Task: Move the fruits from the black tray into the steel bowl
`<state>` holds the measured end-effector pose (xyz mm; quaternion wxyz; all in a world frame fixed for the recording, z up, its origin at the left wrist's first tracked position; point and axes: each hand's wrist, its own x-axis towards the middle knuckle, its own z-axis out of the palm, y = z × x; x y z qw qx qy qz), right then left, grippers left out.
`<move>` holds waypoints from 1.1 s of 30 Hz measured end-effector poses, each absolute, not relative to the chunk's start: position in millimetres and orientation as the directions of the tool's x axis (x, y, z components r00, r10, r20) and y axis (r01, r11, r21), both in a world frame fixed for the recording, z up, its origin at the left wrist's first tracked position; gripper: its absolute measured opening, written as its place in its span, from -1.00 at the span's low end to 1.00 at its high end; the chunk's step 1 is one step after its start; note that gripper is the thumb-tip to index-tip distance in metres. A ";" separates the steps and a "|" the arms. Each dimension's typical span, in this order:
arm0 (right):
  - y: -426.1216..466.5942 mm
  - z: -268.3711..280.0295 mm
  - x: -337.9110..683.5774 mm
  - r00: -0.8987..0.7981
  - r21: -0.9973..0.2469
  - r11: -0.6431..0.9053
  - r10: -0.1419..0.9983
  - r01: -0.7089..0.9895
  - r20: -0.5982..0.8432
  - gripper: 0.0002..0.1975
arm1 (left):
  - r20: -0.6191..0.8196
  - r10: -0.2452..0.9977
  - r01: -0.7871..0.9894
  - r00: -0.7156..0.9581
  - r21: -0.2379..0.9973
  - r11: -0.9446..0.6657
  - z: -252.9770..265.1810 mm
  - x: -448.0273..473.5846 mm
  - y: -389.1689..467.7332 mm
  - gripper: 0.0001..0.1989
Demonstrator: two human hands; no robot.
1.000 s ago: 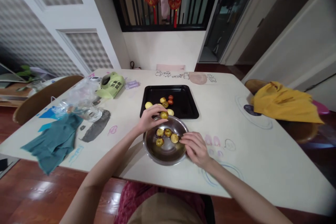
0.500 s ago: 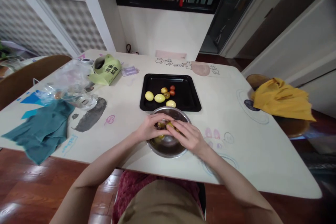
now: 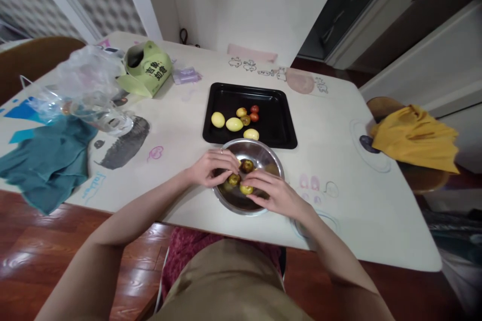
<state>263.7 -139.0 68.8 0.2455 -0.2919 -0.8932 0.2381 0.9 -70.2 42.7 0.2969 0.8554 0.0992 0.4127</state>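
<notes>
A round metal bowl (image 3: 276, 160) at the front edge of the table holds several small round fruits, greenish-brown and yellow. My left hand (image 3: 213, 166) reaches in from the left, fingers curled and thumb against a greenish-brown fruit (image 3: 234, 180). From the right, my right hand (image 3: 276, 191) closes its thumb and fingertips round a yellow-green fruit (image 3: 246, 189). Another dark brown fruit (image 3: 247, 165) lies between the hands. Behind the bowl is a black tray (image 3: 274, 115) carrying yellow oval fruits (image 3: 234, 124), small red tomatoes (image 3: 254, 117) and a brownish one (image 3: 245, 120).
On the left of the white table (image 3: 181, 135) lie a teal cloth (image 3: 48, 160), a clear pitcher (image 3: 107, 115), a plastic bag (image 3: 88, 70) and a green carton (image 3: 148, 70). A purple packet (image 3: 186, 75) sits near the carton. A yellow cloth (image 3: 416, 138) hangs over a chair at right.
My hands have moved apart inside the bowl, uncovering more of the fruits between them. The view has tilted downward. The fruits on the tray have stayed in place.
</notes>
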 end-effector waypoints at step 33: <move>-99.9 39.8 291.1 -0.067 -0.529 0.623 0.681 0.576 0.730 -0.85 | 0.758 0.303 -0.078 0.578 0.421 -0.904 32.3 -0.4 -66.1 -0.73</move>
